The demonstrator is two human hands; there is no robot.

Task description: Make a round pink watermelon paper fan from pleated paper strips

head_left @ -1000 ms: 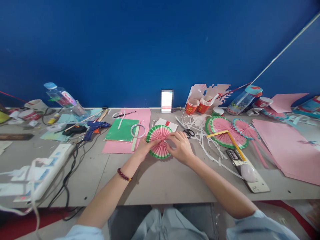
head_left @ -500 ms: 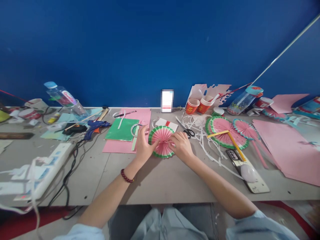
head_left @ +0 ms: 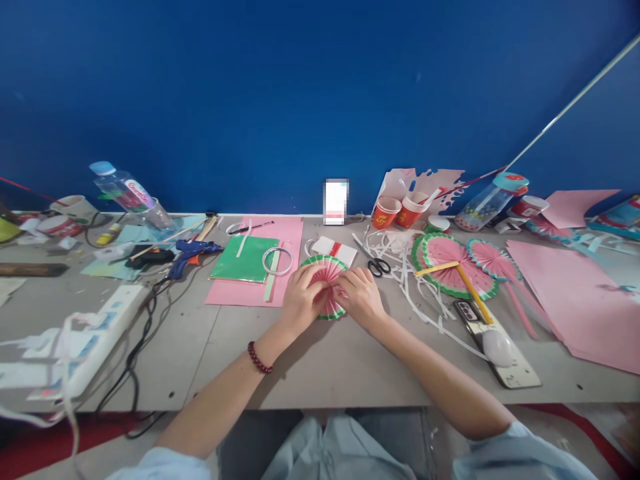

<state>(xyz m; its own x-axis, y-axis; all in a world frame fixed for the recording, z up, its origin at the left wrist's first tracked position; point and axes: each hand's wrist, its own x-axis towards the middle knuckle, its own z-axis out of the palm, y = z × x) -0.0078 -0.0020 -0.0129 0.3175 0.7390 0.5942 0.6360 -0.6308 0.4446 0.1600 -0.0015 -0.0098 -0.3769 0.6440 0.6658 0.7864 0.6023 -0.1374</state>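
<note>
A round pleated paper fan (head_left: 327, 267), pink with a green and white rim, is between my hands at the middle of the table. My left hand (head_left: 305, 297) lies over its left side, with thumb and fingers closed near the centre. From the right, my right hand (head_left: 361, 293) pinches the folds close to the centre. The fingertips of both hands nearly meet there and hide part of the pleats. Left of the fan, a roll of clear tape (head_left: 277, 261) rests partly on a green sheet (head_left: 245, 260). Black-handled scissors (head_left: 379, 267) lie to the right.
Farther right are finished-looking watermelon fans (head_left: 450, 260), a phone (head_left: 520, 373), pink paper (head_left: 580, 307) and white paper strips (head_left: 400, 257). Red paper cups (head_left: 385, 212) stand at the back. At left are a blue glue gun (head_left: 187, 253), a power strip (head_left: 110, 333) and a bottle (head_left: 133, 197).
My left hand has moved right from the fan's left edge and closed its fingers onto the pleats near the centre. My right hand stays at the centre, almost unmoved.
</note>
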